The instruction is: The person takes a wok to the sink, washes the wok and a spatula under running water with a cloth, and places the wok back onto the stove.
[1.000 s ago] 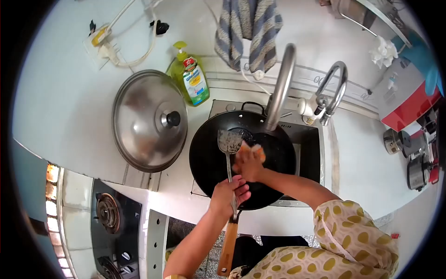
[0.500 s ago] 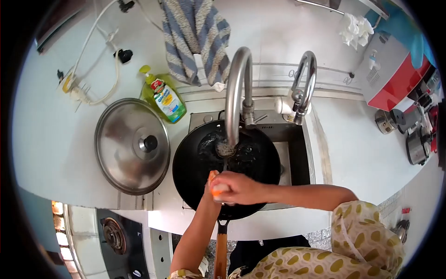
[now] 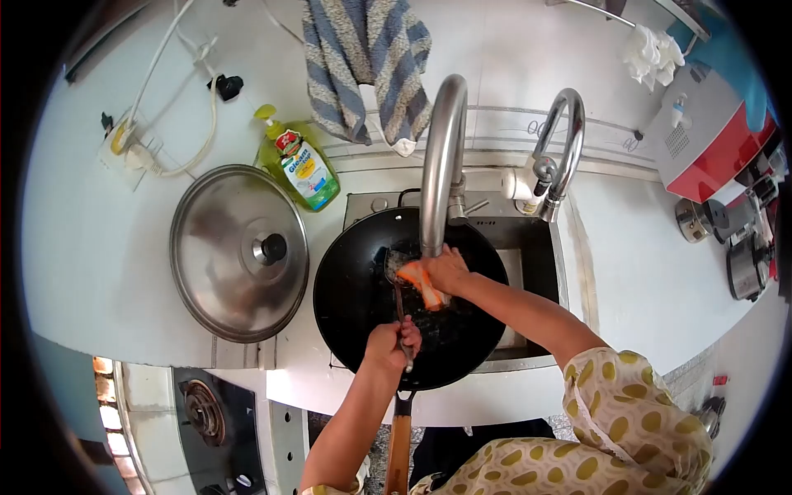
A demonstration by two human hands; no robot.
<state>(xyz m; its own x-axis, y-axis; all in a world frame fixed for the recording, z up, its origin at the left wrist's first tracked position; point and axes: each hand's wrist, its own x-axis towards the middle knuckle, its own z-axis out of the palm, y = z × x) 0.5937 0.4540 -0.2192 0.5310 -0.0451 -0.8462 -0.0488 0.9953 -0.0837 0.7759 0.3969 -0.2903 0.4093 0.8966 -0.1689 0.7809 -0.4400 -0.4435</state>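
A black wok [image 3: 351, 305] rests over the sink, its wooden handle [image 3: 398, 450] toward me. My left hand [image 3: 393, 342] is closed round the shaft of a metal spatula [image 3: 400, 301], whose blade lies low in the wok. My right hand [image 3: 446, 271] holds an orange and white cloth [image 3: 422, 286] beside the spatula blade, just under the spout of the large faucet [image 3: 441, 165]. The faucet partly covers the fingers of that hand. Dark wet patches show on the wok's bottom.
Left of the wok lie a steel lid [image 3: 235, 247] and a green soap bottle [image 3: 301, 169]. A smaller faucet [image 3: 565, 148] stands behind the sink [image 3: 540, 285]. A striped towel [image 3: 367, 74] hangs above. A gas stove [image 3: 219, 429] is at lower left, pots [image 3: 745, 268] at far right.
The spatula was raised above the wok, then lowered under the faucet. My right hand went to the spatula's shaft by my left hand, then moved up and right with the cloth. The view shifted.
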